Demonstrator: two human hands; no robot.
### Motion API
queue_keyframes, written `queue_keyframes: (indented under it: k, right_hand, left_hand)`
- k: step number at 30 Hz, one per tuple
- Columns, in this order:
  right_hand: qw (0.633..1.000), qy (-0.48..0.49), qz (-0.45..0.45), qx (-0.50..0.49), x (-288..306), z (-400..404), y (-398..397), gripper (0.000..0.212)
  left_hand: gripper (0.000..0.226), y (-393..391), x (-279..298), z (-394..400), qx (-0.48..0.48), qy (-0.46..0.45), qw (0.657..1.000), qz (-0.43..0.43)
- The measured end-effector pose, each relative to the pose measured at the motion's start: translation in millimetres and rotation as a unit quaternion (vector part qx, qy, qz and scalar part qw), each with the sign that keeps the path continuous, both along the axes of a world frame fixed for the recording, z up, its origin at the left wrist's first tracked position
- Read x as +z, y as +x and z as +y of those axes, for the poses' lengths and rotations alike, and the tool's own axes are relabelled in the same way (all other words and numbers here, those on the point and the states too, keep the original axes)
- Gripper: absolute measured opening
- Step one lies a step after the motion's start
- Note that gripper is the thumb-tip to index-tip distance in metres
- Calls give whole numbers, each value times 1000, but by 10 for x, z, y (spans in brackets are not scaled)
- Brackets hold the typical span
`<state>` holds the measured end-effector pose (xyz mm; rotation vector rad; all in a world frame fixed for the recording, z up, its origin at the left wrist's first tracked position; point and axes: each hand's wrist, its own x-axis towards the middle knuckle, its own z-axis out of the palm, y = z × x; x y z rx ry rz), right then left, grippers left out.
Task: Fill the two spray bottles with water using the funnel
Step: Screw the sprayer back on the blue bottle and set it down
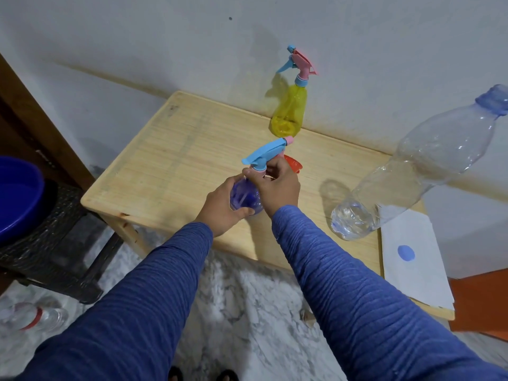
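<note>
A purple spray bottle [244, 198] stands near the front edge of the wooden table [170, 149]. My left hand [220, 209] grips its body. My right hand [277, 182] pinches the neck just under its blue and pink spray head [262, 156]. Behind my right hand peeks an orange funnel [293, 163], mostly hidden. A yellow spray bottle [290, 111] with a pink and blue head stands at the table's back edge by the wall. A large clear water bottle [412, 171] with a blue cap stands at the right, with a little water at its bottom.
White paper [415, 259] with a blue dot lies on the table's right front corner. A blue basin [16, 193] sits on a dark wicker stool at the left. An empty plastic bottle [35, 316] lies on the marble floor. An orange object [481, 301] stands at the right.
</note>
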<state>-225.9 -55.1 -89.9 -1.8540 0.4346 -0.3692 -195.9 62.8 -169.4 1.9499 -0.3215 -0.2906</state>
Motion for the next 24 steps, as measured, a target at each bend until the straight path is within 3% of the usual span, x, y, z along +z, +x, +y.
queue_keyframes:
  k: [2,7,12,17,21,24]
  right_hand:
    - [1000,23,0,-6,9,32,3,36]
    - [1000,-17,-14,21,-55,40,-37,11]
    - [1000,24,-7,-17,-9,28,-2,30]
    - [1000,-16,-9,4,-46,24,-24,10]
    - [1000,23,-4,-19,-12,19,-18,26]
    - [1000,-9,-8,8,-63,66,-41,18]
  left_hand:
    - [80,0,12,-15,3,5,1000,-5]
    - [85,21,26,-18,-4,16,1000,0]
    - [80,36,30,-23,-3,13,1000,-1]
    - [84,37,47,-27,-5,16,1000,3]
    - [85,35,38,-32,-5,16,1000,3]
    - [83,37,55,-40,-3,17,1000,7]
